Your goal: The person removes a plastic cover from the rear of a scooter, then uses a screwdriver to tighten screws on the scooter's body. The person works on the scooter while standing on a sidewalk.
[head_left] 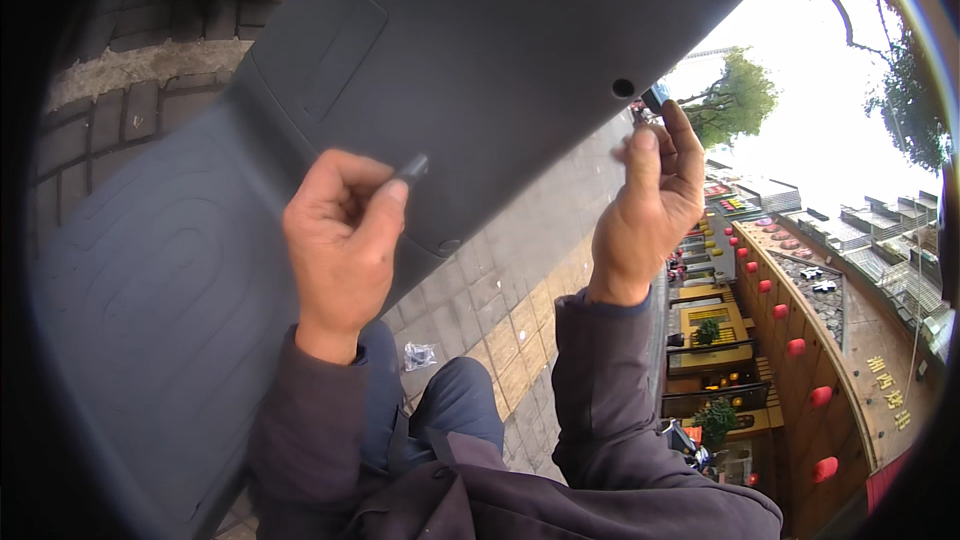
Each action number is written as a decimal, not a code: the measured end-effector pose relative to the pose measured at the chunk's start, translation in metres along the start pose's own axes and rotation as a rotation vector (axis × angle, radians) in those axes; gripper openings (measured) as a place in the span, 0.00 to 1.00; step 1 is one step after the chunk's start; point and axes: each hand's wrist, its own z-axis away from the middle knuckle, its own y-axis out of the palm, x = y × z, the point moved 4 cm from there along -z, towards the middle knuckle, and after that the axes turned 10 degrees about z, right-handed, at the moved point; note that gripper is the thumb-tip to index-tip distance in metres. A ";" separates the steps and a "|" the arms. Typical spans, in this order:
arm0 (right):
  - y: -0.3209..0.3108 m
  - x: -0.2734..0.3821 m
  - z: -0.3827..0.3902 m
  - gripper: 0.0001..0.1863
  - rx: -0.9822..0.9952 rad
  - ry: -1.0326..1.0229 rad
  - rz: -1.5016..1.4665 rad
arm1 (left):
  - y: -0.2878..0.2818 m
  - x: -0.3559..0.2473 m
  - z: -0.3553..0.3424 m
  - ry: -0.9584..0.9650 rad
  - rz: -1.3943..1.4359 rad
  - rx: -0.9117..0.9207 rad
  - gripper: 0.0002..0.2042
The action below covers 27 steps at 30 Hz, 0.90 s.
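My left hand (340,250) pinches a small dark-grey piece (414,169) in front of a large dark-grey moulded plastic panel (460,60), which has a rectangular outline and a round hole (623,88). My right hand (650,200) is at the panel's right edge, just below and right of that hole, fingers curled, index fingertip at a small dark object (656,96); what is between the thumb and fingers is too small to name.
A grooved lower section (150,290) of the panel fills the left. Below are my knees, paving (510,290) and a small clear plastic bag (419,354) on it. A building (760,360) with red lanterns and some trees (730,100) stand at the right.
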 end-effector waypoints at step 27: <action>0.053 0.063 0.034 0.38 0.077 0.595 -1.293 | -0.008 0.033 -0.004 -0.178 0.190 0.015 0.02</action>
